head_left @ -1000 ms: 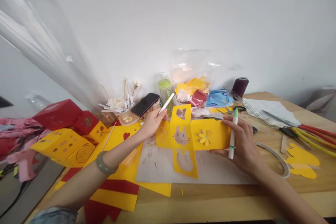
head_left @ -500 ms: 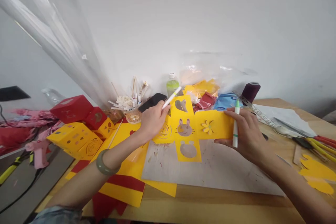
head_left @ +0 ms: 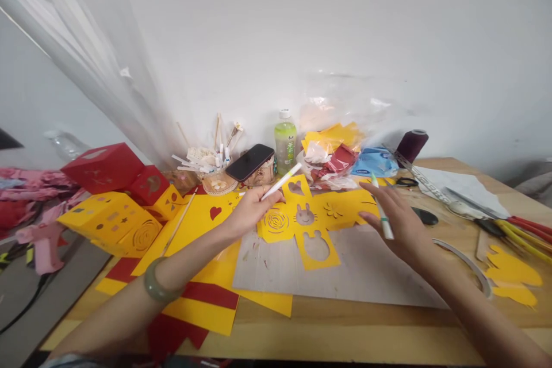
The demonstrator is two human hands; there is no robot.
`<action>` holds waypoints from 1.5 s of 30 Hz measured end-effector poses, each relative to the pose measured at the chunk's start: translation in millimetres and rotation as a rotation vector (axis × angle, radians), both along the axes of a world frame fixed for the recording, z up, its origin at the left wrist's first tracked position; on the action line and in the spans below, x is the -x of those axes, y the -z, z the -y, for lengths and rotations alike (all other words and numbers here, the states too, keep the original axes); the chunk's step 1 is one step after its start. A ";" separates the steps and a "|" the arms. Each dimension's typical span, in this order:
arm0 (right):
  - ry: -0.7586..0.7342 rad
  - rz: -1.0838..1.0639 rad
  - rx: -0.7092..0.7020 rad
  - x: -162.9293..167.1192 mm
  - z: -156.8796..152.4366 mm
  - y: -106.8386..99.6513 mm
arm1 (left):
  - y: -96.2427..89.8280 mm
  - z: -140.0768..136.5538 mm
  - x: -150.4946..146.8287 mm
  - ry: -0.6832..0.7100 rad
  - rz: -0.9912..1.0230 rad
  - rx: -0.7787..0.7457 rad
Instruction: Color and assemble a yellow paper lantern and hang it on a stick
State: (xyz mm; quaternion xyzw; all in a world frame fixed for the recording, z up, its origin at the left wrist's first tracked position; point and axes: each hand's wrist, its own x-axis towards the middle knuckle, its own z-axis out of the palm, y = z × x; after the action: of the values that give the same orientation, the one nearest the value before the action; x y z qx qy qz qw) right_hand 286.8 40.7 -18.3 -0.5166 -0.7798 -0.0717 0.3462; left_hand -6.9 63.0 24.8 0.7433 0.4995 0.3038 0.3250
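Note:
In my left hand (head_left: pixel 250 213) is a white marker (head_left: pixel 280 181) with a yellowish tip, pointing up and right. That hand rests by the left side of a yellow cross-shaped paper cutout (head_left: pixel 319 207). The cutout has a heart, a rabbit face, a spiral, a flower and a bear-head shape cut in its panels. My right hand (head_left: pixel 401 218) is above the cutout's right end, its thumb and fingers spread around a white marker (head_left: pixel 385 218) with a green tip. Whether the right fingers touch the paper is hard to tell.
Beneath the cutout lies a grey board (head_left: pixel 345 276). Red and yellow paper boxes (head_left: pixel 107 224) and a pink glue gun (head_left: pixel 43 250) are at left. A phone (head_left: pixel 250 162), a green-labelled bottle (head_left: pixel 285 141) and scissors (head_left: pixel 517 227) also lie around.
The cutout's raised right side has come down flatter onto the board. My right hand has loosened from its right edge, fingers spreading. Both markers are still held; the view shifted slightly.

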 end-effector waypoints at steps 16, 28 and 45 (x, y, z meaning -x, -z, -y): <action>-0.261 -0.834 0.591 80.5 71.2 -40.8 | 7.1 57.1 -8.0 0.279 0.678 0.797; -0.357 -0.735 0.783 93.1 81.3 -39.7 | 9.4 73.1 -6.5 0.417 0.335 0.645; -0.306 -1.314 0.891 123.5 79.6 -12.2 | 12.1 107.0 -28.9 0.277 0.503 0.499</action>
State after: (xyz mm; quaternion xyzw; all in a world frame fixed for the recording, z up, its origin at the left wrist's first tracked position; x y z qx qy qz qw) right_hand 163.3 -39.0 -6.1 -0.4303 -0.4344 0.6121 0.5015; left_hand 22.0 -44.1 12.6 0.6040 0.3576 0.2992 0.6464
